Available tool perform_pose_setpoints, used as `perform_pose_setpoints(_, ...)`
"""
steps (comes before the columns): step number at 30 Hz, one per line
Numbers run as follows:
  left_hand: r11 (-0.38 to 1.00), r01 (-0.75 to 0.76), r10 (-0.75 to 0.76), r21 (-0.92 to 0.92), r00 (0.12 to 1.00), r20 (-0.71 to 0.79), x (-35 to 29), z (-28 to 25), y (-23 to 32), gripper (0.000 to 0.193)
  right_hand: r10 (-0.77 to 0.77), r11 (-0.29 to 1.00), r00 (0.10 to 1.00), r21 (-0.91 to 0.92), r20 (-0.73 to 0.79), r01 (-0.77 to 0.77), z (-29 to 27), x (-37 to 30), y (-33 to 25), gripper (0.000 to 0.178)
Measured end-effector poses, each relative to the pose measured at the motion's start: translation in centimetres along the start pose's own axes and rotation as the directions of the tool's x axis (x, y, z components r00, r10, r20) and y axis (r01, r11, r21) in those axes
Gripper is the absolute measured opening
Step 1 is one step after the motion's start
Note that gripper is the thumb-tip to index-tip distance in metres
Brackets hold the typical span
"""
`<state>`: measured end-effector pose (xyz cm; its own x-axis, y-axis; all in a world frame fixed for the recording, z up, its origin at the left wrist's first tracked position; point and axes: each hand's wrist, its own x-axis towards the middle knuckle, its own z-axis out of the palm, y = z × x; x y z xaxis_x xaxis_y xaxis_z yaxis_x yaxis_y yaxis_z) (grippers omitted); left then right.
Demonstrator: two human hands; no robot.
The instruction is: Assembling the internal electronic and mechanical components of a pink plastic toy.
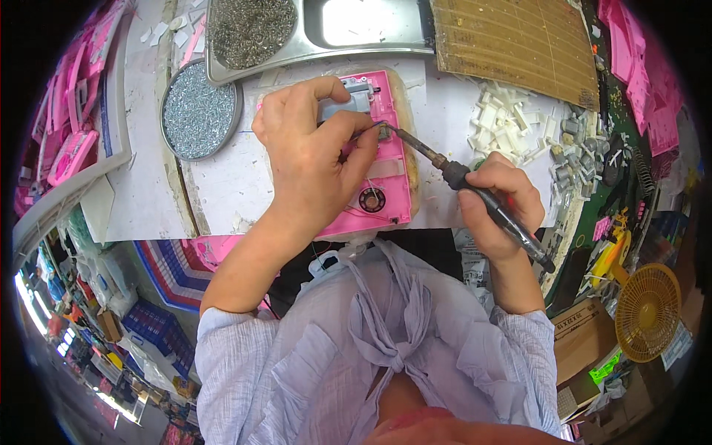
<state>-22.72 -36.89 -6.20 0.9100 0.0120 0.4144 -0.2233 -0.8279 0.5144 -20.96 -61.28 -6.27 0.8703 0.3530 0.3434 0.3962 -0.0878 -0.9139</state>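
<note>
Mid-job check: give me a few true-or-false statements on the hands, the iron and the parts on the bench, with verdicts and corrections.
1. The right hand grips the soldering iron. True.
2. The iron's tip points away from the pink casing. False: it reaches over the pink casing, close to the left hand's fingertips.
3. The round dish of small silvery parts stands left of the casing. True.
4. The white plastic parts lie in the metal tray. False: the white plastic parts lie loose to the right of the casing.
5. The left hand is over the casing. True.
</note>
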Motion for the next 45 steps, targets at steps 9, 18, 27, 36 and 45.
perform_pose_setpoints(9,1.000,0.004,-0.004,0.006,1.000,-0.006,-0.2,0.0,0.0,0.015,0.002,1.000,1.000,-0.023,0.000,-0.002,0.1,0.2,-0.1,0.025)
perform_pose_setpoints(18,0.998,-0.046,0.045,0.039,0.999,0.011,0.0,-0.3,0.0,0.015,-0.098,0.993,0.995,-0.059,0.017,0.098,-0.2,0.1,-0.1,0.025)
perform_pose_setpoints(27,1.000,-0.006,0.006,0.018,1.000,-0.006,-0.2,0.0,0.1,0.013,-0.096,0.994,0.995,-0.051,-0.002,0.096,-0.7,0.2,-0.7,0.026)
perform_pose_setpoints(36,0.999,-0.020,0.020,0.039,1.000,-0.008,-0.2,-0.2,0.2,0.014,-0.108,0.993,0.994,-0.050,0.006,0.108,-1.1,0.2,-0.6,0.025)
perform_pose_setpoints(45,0.994,-0.049,0.049,0.102,0.999,0.006,-0.2,-0.5,0.4,0.016,-0.126,0.990,0.992,-0.061,0.005,0.126,-1.3,0.1,-0.6,0.026)
